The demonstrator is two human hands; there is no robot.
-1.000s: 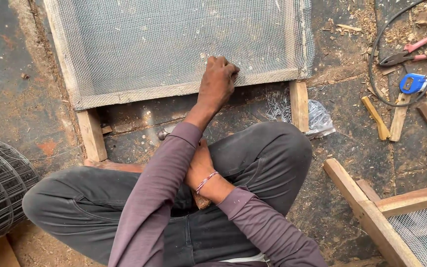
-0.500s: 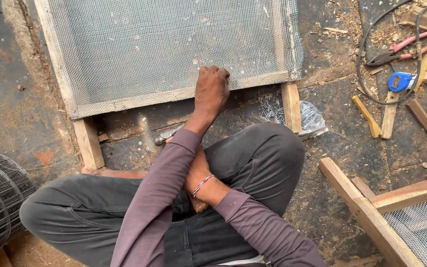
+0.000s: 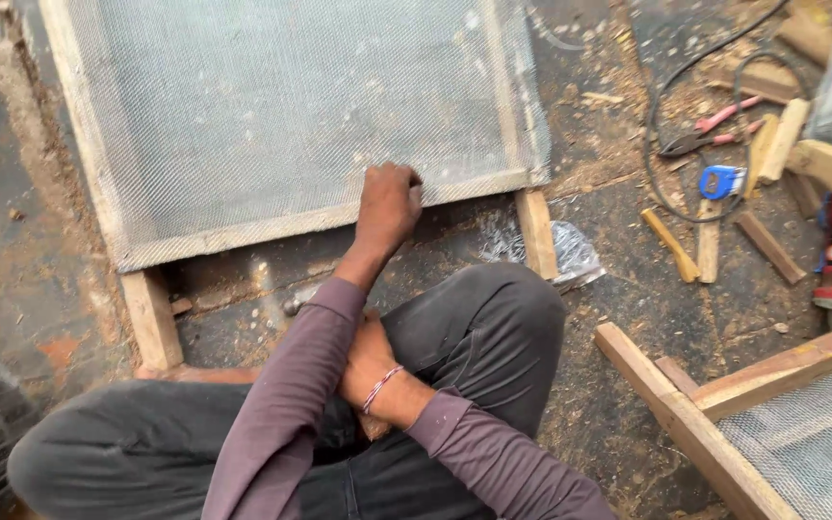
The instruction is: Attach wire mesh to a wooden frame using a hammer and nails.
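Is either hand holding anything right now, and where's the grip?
Left hand presses the mesh at the wooden frame's near edge; a closed grip cannot be told. Right hand is tucked under the left arm, contents hidden.

dark concrete floor, sawdust scattered, flat daylight.

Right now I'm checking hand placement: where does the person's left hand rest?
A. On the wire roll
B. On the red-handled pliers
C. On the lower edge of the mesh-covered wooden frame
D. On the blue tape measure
C: the left hand is pressed, fingers curled, on the lower rail of the mesh-covered wooden frame, far from the tools at the right.
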